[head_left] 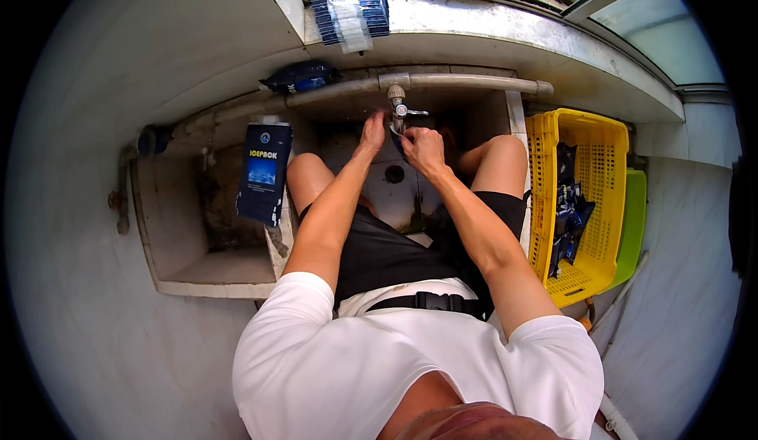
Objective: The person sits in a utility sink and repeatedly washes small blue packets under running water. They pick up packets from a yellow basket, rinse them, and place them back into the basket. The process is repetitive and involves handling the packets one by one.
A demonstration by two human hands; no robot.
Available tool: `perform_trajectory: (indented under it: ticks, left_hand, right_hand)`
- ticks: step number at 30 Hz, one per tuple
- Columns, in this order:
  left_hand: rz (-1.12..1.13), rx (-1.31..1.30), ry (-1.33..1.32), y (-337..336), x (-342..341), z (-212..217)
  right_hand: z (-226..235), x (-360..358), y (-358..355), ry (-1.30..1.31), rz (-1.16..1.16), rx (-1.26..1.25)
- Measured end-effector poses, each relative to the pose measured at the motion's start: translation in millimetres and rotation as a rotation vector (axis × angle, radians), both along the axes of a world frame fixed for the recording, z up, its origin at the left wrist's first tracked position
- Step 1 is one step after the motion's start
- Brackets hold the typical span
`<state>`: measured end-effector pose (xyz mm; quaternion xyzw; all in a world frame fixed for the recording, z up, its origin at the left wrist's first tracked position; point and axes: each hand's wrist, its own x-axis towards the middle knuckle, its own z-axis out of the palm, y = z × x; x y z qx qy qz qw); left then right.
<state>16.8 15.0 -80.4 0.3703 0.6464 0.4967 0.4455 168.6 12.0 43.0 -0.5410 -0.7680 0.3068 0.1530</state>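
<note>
I squat over a low concrete wash basin [371, 179] with a round floor drain [394, 173]. My left hand [372, 133] reaches up to the metal tap [397, 102] on the horizontal pipe [450, 82] and touches it. Just right of the tap, my right hand [422, 148] grips a small dark pack [397, 135] under the spout. A blue pouch [264, 172] leans upright on the basin wall to my left.
A yellow crate [608, 140] holding dark pouches sits to my right, with a green crate [634, 227] behind it. A stack of blue packs [350, 2] lies on the ledge above. Another dark pouch [300, 77] rests near the pipe. A concrete trough [181, 235] lies left.
</note>
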Motion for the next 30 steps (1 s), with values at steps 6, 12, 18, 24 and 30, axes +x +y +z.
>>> perform_trajectory:
  ticks: [6, 12, 18, 24, 30]
  left_hand:
    - [0.015, -0.226, 0.01, -0.1, 3.1, -31.9]
    - [-0.023, -0.271, 0.016, -7.9, 18.1, -19.9]
    - [0.013, -0.233, -0.003, -8.3, 15.4, -34.1]
    - [-0.064, -0.292, -0.048, -5.7, 19.5, -23.3]
    - [-0.054, -0.389, -0.067, -12.5, -3.0, -12.8]
  right_hand:
    - [-0.8, -7.2, -0.5, 0.041, 0.005, 0.04]
    - [-8.1, 3.7, 2.0, 0.036, -0.034, 0.029]
    - [-1.7, 0.1, 1.8, 0.047, -0.014, 0.042]
    - [-8.6, 10.2, 3.4, 0.051, -0.01, 0.033]
    - [-5.8, -4.9, -0.3, 0.042, -0.001, -0.019]
